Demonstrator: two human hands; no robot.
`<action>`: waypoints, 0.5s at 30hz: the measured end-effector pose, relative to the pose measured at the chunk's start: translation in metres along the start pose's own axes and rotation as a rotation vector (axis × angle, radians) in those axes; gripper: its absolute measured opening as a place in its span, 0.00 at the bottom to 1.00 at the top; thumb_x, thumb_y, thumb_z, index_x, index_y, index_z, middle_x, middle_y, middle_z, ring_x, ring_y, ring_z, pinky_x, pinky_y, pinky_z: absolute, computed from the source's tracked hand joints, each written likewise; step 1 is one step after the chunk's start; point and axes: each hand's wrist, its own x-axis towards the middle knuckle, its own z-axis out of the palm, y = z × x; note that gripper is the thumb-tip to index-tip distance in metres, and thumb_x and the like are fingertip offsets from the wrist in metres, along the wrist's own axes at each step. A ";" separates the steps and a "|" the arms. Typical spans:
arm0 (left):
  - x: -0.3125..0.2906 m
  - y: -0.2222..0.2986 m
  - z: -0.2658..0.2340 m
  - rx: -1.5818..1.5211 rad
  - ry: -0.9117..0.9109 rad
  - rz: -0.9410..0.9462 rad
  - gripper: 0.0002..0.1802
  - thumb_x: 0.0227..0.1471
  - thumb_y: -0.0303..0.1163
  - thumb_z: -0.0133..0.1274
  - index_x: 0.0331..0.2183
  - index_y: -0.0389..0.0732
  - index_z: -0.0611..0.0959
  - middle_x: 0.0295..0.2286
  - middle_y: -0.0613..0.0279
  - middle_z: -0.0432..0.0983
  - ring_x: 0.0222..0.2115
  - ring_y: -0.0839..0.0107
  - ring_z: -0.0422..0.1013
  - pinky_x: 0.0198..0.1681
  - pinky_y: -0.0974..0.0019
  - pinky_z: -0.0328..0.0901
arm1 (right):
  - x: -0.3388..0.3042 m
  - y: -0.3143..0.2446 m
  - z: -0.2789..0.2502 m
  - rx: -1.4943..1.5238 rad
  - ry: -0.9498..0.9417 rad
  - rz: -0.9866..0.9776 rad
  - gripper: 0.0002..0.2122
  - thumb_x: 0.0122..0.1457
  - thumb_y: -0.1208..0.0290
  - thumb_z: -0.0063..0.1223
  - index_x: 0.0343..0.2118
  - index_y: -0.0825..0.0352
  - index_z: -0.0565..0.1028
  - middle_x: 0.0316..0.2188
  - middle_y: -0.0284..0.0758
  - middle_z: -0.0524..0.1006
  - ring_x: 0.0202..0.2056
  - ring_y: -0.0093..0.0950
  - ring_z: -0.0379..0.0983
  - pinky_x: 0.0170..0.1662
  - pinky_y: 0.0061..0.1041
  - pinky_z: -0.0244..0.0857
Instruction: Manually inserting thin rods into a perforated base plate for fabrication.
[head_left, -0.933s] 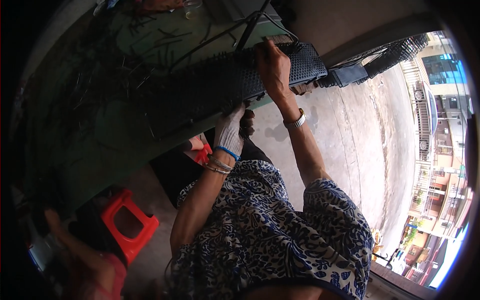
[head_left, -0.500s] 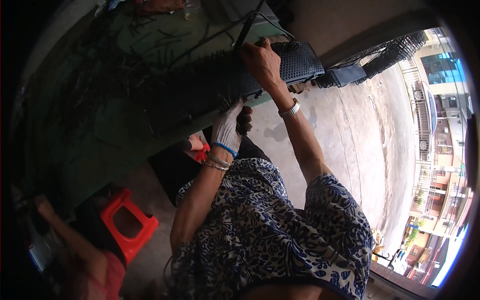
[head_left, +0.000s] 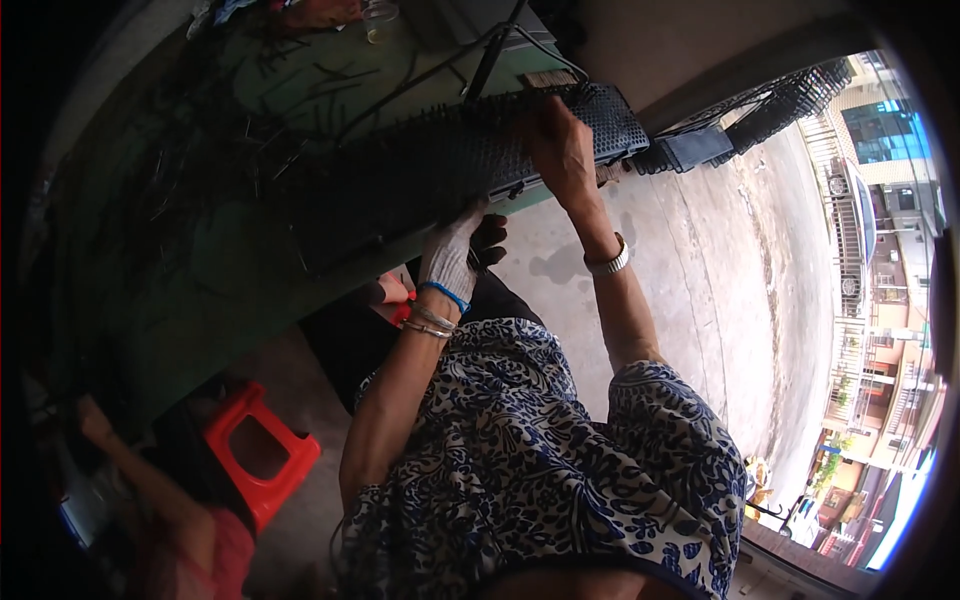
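Note:
A long black tray [head_left: 400, 190], its surface perforated with small holes toward the right end, lies along the near edge of the green table. Over its right part is my right hand [head_left: 565, 155], bare, with a metal watch at the wrist. Its fingers are curled in, with their tips dark and blurred, so what they pinch is hidden. My left hand [head_left: 455, 250] wears a pale knitted glove with dark fingers. It is at the tray's near edge, fingers curled; what lies inside them I cannot make out.
Thin dark strips [head_left: 330, 85] lie scattered over the green table [head_left: 230, 290]. A bent metal rod frame [head_left: 490, 60] stands behind the tray. Black slatted racks [head_left: 790, 105] are at the right. A red stool [head_left: 260, 450] and another person's arm [head_left: 150, 480] are at lower left.
My right hand has moved right and slightly nearer along the tray, away from the rod frame. My left hand has stayed at the near edge, shifting only slightly.

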 end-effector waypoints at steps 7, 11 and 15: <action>0.001 -0.006 -0.001 -0.033 0.064 0.029 0.11 0.53 0.38 0.55 0.32 0.39 0.80 0.22 0.57 0.78 0.17 0.72 0.71 0.15 0.71 0.62 | 0.015 0.014 0.030 -0.156 0.230 -0.220 0.06 0.56 0.75 0.52 0.33 0.69 0.68 0.23 0.44 0.74 0.24 0.42 0.72 0.26 0.30 0.65; -0.007 0.002 0.006 -0.056 0.058 -0.008 0.11 0.54 0.37 0.55 0.32 0.39 0.80 0.21 0.59 0.77 0.15 0.74 0.68 0.15 0.72 0.61 | 0.010 0.009 0.036 -0.291 0.137 -0.135 0.06 0.57 0.70 0.52 0.35 0.64 0.72 0.30 0.44 0.73 0.29 0.43 0.73 0.29 0.35 0.66; -0.008 0.003 0.005 -0.068 0.009 -0.013 0.12 0.53 0.39 0.56 0.33 0.38 0.80 0.20 0.60 0.76 0.15 0.75 0.67 0.15 0.73 0.61 | 0.012 0.002 0.032 -0.463 0.090 -0.176 0.07 0.57 0.66 0.51 0.37 0.61 0.74 0.37 0.45 0.71 0.31 0.43 0.72 0.31 0.38 0.67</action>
